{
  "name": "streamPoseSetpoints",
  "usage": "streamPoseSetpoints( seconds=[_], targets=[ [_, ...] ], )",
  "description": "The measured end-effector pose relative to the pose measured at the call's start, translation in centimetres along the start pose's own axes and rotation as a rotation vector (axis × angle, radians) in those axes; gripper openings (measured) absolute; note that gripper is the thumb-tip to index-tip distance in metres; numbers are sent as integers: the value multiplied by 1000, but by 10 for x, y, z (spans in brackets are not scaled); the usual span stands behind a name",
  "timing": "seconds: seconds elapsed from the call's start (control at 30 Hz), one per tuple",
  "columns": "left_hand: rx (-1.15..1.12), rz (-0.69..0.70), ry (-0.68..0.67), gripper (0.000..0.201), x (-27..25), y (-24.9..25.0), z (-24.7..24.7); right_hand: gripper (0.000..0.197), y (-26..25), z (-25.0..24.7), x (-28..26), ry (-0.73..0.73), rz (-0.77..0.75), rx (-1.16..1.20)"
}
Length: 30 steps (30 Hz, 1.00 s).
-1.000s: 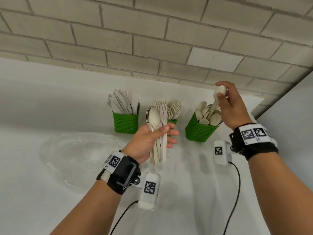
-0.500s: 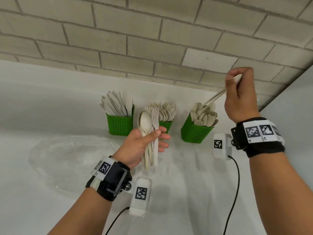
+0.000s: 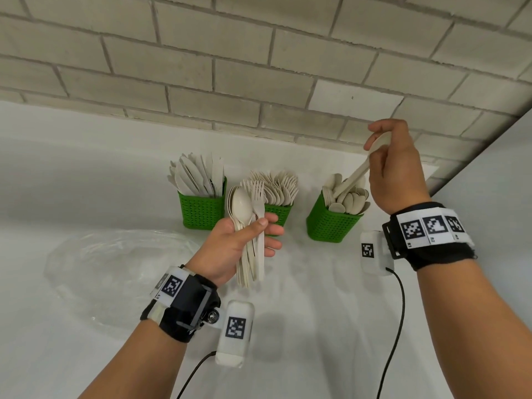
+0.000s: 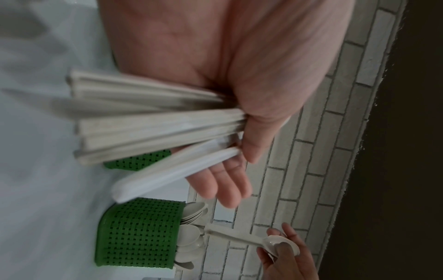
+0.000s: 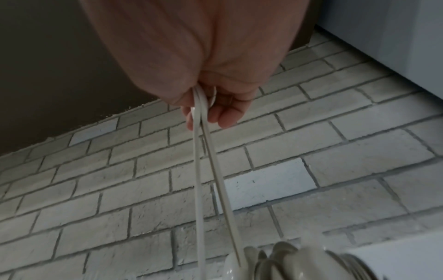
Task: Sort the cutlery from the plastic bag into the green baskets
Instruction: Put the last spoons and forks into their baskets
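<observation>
Three green baskets stand by the brick wall: the left basket (image 3: pixel 201 214) holds knives, the middle basket (image 3: pixel 279 216) forks, the right basket (image 3: pixel 331 228) (image 4: pixel 139 233) spoons. My right hand (image 3: pixel 374 139) (image 4: pixel 285 253) (image 5: pixel 203 106) pinches a beige spoon (image 3: pixel 357 171) (image 4: pixel 239 238) (image 5: pixel 199 170) by its bowl. The spoon slants down, and its handle end is among the spoons in the right basket. In front of the middle basket, my left hand (image 3: pixel 266 230) (image 4: pixel 242 157) grips a bundle of spoons and forks (image 3: pixel 247 214) (image 4: pixel 155 123), heads up.
A crumpled clear plastic bag (image 3: pixel 115 263) lies on the white counter (image 3: pixel 302 312) left of my left wrist. The brick wall (image 3: pixel 259 82) runs close behind the baskets. A pale side panel (image 3: pixel 489 197) bounds the counter on the right.
My right hand swung the spoon up and to the right, then brought it back left, so the handle end now dips among the right basket's spoons. The left hand has kept its bundle still.
</observation>
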<state>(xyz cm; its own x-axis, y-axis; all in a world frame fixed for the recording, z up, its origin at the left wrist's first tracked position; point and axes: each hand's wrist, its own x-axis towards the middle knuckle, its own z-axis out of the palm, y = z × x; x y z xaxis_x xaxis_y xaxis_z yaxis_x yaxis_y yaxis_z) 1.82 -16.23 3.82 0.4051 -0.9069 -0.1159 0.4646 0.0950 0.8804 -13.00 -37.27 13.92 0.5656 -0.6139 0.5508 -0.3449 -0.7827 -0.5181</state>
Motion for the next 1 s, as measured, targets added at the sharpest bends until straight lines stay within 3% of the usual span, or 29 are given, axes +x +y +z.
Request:
streamPoseSetpoints(
  seconds=[0.2, 0.3, 0.4, 0.47, 0.57, 0.67, 0.77, 0.93, 1.0],
  targets=[
    [-10, -10, -11, 20, 0, -1, 1, 43, 5, 21, -6, -40, 104, -127],
    [-7, -12, -12, 20, -1, 0, 0, 41, 15, 36, -14, -223, 189, -314],
    [-11, -10, -17, 20, -1, 2, 1, 33, 29, 50, -29, -454, 99, -603],
    [-15, -13, -21, 20, -2, 4, 2, 41, 32, 52, -33, -468, 108, -632],
    [-23, -20, -33, 20, -2, 5, 3, 54, 17, 51, -34, -397, 109, -521],
    [-21, -42, -70, 21, -3, 6, 5, 35, -20, 49, -35, -343, 123, -101],
    [18, -57, -131, 26, -5, 5, 9, 11, -56, 56, -42, -523, 194, 282],
    [60, -70, -185, 30, -11, 5, 3, 22, -57, 68, -50, -456, 287, 512],
    [97, -89, -217, 29, -13, 6, 0, 20, -55, 69, -51, -506, 296, 529]
  ],
)
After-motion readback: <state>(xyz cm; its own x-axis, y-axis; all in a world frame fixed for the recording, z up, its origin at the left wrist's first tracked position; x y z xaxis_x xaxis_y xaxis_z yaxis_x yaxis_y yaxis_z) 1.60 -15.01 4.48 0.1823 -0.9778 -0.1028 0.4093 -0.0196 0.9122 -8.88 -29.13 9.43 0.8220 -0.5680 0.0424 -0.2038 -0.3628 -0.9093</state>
